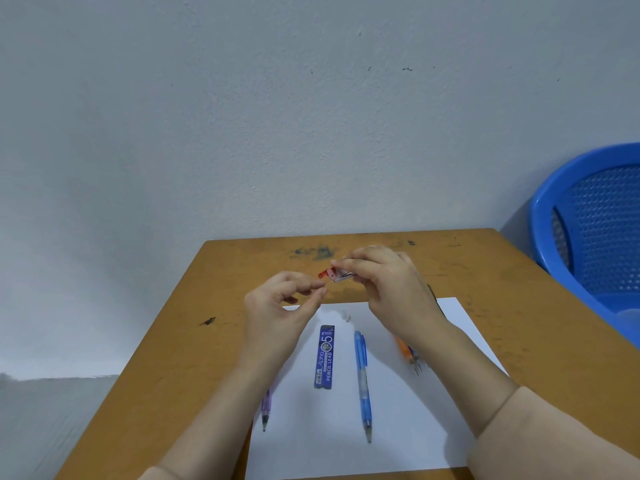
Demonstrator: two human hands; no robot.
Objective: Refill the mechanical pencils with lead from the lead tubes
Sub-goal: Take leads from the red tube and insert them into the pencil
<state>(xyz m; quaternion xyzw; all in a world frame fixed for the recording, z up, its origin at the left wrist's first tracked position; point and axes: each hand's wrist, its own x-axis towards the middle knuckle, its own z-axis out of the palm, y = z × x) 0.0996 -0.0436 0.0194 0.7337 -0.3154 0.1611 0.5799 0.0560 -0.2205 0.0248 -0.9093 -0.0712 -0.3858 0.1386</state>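
Right hand is gripping a small lead tube, holding it raised above the wooden table with its red end pointing toward the left hand. The left thumb and forefinger are meeting tip to tip just beside that end; whether they are pinching a lead cannot be told. Lying on the white sheet are a blue lead tube and, beside it, a blue mechanical pencil. A purple pencil is showing beneath the left forearm, an orange pencil beneath the right.
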